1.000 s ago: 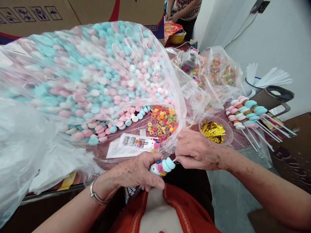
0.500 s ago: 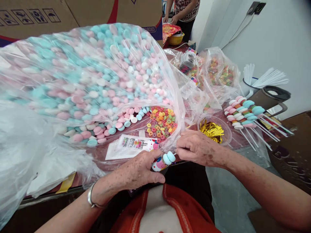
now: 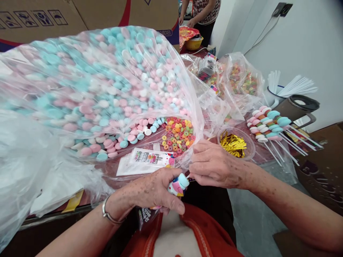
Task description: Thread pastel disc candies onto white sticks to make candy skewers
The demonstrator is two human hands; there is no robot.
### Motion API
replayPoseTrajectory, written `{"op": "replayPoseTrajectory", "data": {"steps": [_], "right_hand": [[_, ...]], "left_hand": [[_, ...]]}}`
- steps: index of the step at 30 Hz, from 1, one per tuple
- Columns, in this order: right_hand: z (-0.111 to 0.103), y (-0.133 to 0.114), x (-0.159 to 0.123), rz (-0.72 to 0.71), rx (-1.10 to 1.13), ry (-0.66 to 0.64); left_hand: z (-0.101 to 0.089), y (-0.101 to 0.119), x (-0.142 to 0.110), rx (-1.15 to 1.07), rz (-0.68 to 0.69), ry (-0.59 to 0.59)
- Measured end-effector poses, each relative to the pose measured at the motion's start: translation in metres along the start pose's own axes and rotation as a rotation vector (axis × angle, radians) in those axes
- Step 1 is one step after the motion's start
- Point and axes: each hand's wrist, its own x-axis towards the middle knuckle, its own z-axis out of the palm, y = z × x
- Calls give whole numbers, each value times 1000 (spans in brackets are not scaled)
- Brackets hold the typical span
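My left hand point(image 3: 157, 189) is wrapped round a printed plastic candy bag point(image 3: 175, 187). Pale blue candies of a candy skewer point(image 3: 183, 180) stick out at the bag's mouth; the rest of the skewer is hidden in the bag and hand. Close by on the right, my right hand point(image 3: 214, 162) pinches the skewer's white stick, most of it covered by the fingers. Below my left hand, the bag's dark printed end point(image 3: 146, 216) hangs over my lap. A stack of flat printed bags point(image 3: 144, 160) lies on the table just beyond my left hand.
A large clear sack of pink, blue and white candies point(image 3: 107, 82) fills the left. Fruit ring gummies point(image 3: 178, 134) lie by its mouth. To the right are a tub of gold twist ties point(image 3: 233, 144), finished candy skewers point(image 3: 268, 123) and a mug point(image 3: 297, 107). A co-worker point(image 3: 200, 16) stands behind.
The candy skewer has slid deeper into the bag, so less blue candy shows. My right hand has moved slightly left, towards my left hand. The bag's dark end now shows below.
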Motion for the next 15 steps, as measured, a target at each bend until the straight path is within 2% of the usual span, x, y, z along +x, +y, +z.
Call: {"op": "replayPoseTrajectory", "data": {"steps": [4,7,11,15], "right_hand": [[21,-7,-1,2,72,-17],[28,-6,-5,83,107,14],[22,-5,-4,174,164,17],[12,-4,-2,207,189,-20]], "left_hand": [[6,4,4,136,64,109],[8,7,5,175,95,155],[9,10,6,84,11,143],[11,9,8,-72,57,181]]}}
